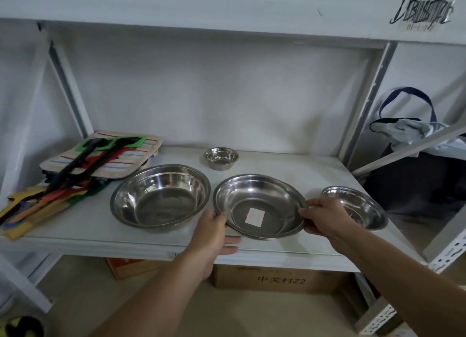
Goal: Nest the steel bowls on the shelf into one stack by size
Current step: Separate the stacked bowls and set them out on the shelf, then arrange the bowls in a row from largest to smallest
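Both hands grip the middle bowl by its rim: the left hand on its left side, the right hand on its right. It sits tilted at the front edge of the shelf, with the biggest bowl to its left, a smaller bowl to its right and the smallest bowl behind it.

Single view, head-worn wide-angle camera, positioned in front of the white shelf and slightly above its board, facing forward and tilted down, so the board's top surface, the back wall and the underside of the shelf above all show. Close range: both forearms enter from the bottom edge, and the left hand and right hand sit near frame centre. Lens bends the uprights at the frame edges; the floor and a cardboard box under the shelf show along the bottom.
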`<state>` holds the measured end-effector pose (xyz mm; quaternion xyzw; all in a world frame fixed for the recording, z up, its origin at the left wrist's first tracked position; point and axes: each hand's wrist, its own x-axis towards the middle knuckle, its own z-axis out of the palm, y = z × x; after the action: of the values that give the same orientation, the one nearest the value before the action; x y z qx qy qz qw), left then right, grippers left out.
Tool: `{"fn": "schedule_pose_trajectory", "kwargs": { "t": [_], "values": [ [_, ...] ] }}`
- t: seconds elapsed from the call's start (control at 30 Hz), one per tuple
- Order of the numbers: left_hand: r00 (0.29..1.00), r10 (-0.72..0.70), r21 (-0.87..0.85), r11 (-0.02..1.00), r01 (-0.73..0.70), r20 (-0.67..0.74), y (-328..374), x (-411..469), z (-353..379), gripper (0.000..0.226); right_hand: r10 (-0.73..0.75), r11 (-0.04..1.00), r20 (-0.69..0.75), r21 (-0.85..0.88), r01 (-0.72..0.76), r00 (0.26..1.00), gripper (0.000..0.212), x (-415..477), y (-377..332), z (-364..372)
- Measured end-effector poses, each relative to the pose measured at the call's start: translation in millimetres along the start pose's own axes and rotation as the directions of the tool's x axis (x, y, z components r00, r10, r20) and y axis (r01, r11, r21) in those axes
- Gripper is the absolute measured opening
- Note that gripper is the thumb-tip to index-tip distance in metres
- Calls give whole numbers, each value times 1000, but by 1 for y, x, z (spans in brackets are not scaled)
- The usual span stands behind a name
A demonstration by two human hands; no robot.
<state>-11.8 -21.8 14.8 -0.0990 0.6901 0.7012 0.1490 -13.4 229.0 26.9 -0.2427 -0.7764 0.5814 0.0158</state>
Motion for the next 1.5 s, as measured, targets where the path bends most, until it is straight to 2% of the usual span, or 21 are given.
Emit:
{"fn": "schedule_pose_trajectory", "kwargs": {
  "t": [0.13,0.2,0.33,0.5,0.7,0.83,0.93,1.03,1.13,1.27,1.33,1.5],
  "values": [
    [997,-70,-44,997,69,-17,-10,17,12,30,37,999,-16,11,-37,999,27,12,12,9],
    [996,-87,-39,996,86,-17,-13,25,15,31,46,999,-31,10,-46,998,33,20,18,14],
    [995,-91,-17,996,91,-32,-15,38,15,29,45,999,-41,12,-44,998,41,33,27,22],
    [993,-113,18,993,113,-33,-17,42,11,13,48,999,-55,-8,-49,997,39,37,31,27],
    [992,-103,29,994,105,-66,-17,43,13,12,53,998,-56,-21,-54,997,38,35,31,28],
    [992,-109,26,994,111,-61,-18,41,10,27,58,998,-47,-28,-59,997,39,32,30,28],
    [991,-104,69,992,110,-87,-18,34,2,37,63,997,-42,-34,-64,997,50,28,30,23],
    [992,-61,139,987,76,-114,-13,19,-11,30,-4,991,-90,-130,-8,996,56,22,30,10],
    [992,-11,190,981,35,-125,-1,9,-24,22,-75,978,-133,-202,47,988,54,18,30,-4],
    [983,-77,52,995,87,-167,9,11,-30,28,-57,984,-119,-174,36,991,52,20,26,-9],
    [982,-100,42,993,108,-163,7,13,-23,27,-38,988,-108,-150,21,993,52,22,24,-7],
    [989,-4,66,998,14,-149,18,22,-4,24,-39,995,-129,-97,27,991,50,21,18,-9]
  ]
}}
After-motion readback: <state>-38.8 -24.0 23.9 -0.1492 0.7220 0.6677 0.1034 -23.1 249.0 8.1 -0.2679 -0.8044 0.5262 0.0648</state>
